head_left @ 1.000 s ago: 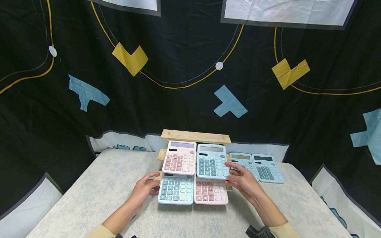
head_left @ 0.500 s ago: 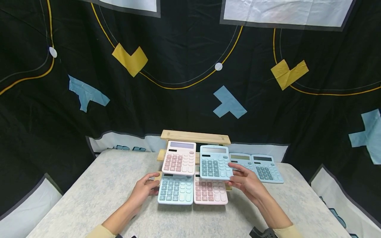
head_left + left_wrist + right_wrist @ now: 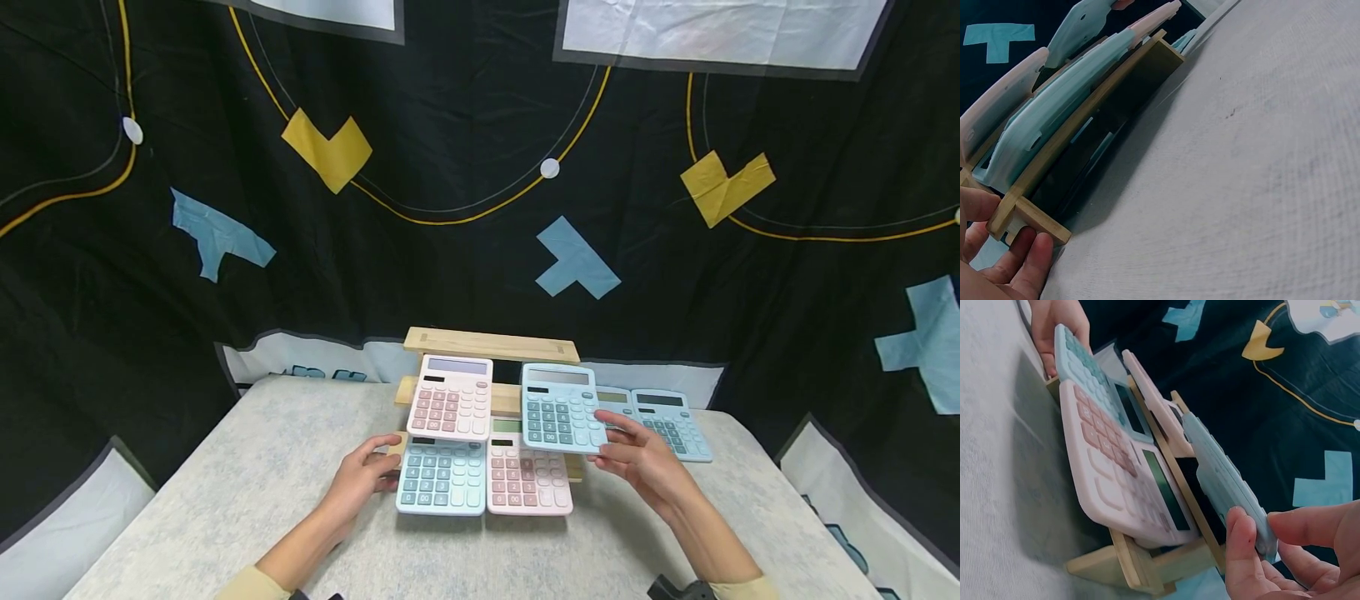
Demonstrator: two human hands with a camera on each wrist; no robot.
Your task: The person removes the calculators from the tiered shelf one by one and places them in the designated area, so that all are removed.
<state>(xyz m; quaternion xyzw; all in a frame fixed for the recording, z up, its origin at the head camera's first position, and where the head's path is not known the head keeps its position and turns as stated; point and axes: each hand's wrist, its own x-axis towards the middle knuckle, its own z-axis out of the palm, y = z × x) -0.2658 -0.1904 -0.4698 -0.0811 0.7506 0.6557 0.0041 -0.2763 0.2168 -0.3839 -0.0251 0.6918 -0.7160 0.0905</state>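
My right hand (image 3: pixel 648 458) pinches a light blue calculator (image 3: pixel 561 408) by its lower right corner. In the right wrist view that calculator (image 3: pixel 1229 475) is seen edge-on, tilted, thumb and fingers on opposite faces. My left hand (image 3: pixel 358 475) holds the left end of a wooden rack (image 3: pixel 491 343); in the left wrist view its fingers close round the rack's wooden corner (image 3: pixel 1029 219). A pink calculator (image 3: pixel 452 400) leans on the rack's upper left. Below stand a blue calculator (image 3: pixel 441 483) on the left and a pink calculator (image 3: pixel 528 487) on the right.
Two more light blue calculators lie side by side on the table right of the rack, the outer calculator (image 3: pixel 672 425) fully seen, the inner calculator (image 3: pixel 615 400) partly hidden. A grey-white table (image 3: pixel 225 467) spreads around. Behind hangs a dark patterned cloth (image 3: pixel 450 275).
My right hand has moved the blue calculator rightward, away from the upper pink one, baring the rack's slat and the lower pink calculator's display. The left hand has stayed in place.
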